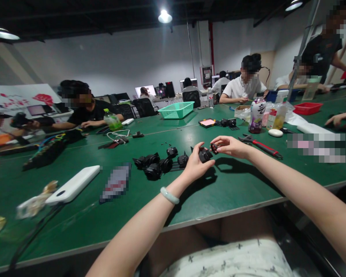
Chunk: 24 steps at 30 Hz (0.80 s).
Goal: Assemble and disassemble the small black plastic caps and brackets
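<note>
Black part (205, 155) is pinched by left grip (196, 163), dark ring (214, 149) by right grip (233, 147), at part's two o'clock

There are two bare hands of the wearer, the left hand (196, 161) and the right hand (232, 147), and two pieces in them: one chunky black part (204, 155) and one black ring (214, 148). On the one green table (144, 215) I count at least five loose black parts (153, 171) — they overlap, so the exact number I cannot tell. There is one pair of pliers (263, 147), one large white oblong device (76, 184), one green basket (175, 112) and one red tray (308, 109). The bottles (257, 117) are at least four, the ceiling lamps (165, 17) three. Other people (243, 89) are at least seven — some partly hidden.
</note>
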Each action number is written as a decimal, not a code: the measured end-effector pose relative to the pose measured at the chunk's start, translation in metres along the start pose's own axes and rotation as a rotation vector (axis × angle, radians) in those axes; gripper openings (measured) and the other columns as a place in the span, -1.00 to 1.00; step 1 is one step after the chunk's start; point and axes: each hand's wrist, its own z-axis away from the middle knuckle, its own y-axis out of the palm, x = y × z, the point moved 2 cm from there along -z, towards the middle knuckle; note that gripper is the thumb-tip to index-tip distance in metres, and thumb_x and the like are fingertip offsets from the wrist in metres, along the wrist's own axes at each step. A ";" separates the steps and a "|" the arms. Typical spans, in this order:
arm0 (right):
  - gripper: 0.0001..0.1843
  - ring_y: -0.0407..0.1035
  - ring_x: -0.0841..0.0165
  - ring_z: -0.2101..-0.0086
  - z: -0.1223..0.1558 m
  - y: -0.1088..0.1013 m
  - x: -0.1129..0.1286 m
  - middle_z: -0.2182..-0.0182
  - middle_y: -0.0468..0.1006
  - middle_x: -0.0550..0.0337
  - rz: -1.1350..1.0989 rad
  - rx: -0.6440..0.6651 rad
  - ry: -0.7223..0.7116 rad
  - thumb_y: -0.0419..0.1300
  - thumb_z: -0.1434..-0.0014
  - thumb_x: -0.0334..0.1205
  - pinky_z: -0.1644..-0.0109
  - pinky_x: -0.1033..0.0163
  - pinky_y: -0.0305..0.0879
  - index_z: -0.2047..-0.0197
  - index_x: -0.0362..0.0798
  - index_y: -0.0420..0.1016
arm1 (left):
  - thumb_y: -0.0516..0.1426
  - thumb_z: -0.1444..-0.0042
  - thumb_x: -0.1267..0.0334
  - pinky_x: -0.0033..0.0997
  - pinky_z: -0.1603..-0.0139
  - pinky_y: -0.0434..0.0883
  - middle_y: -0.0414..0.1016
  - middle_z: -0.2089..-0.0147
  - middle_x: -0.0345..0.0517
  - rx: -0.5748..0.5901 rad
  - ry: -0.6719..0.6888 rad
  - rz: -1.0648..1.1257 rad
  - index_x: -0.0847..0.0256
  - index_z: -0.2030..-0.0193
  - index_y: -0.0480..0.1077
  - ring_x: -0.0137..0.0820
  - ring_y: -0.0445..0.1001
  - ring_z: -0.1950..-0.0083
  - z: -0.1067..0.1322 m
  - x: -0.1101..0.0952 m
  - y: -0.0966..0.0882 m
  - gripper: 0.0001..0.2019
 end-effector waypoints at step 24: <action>-0.53 0.33 0.34 0.23 -0.001 0.012 0.001 0.23 0.43 0.10 0.237 0.062 -0.119 0.27 0.20 -0.26 0.09 0.17 0.22 0.15 -0.14 0.34 | 0.18 0.19 0.28 -0.32 0.06 0.26 0.26 0.12 -0.10 0.002 -0.015 -0.069 0.24 -0.07 0.03 -0.34 0.29 0.11 -0.001 0.001 0.002 -0.36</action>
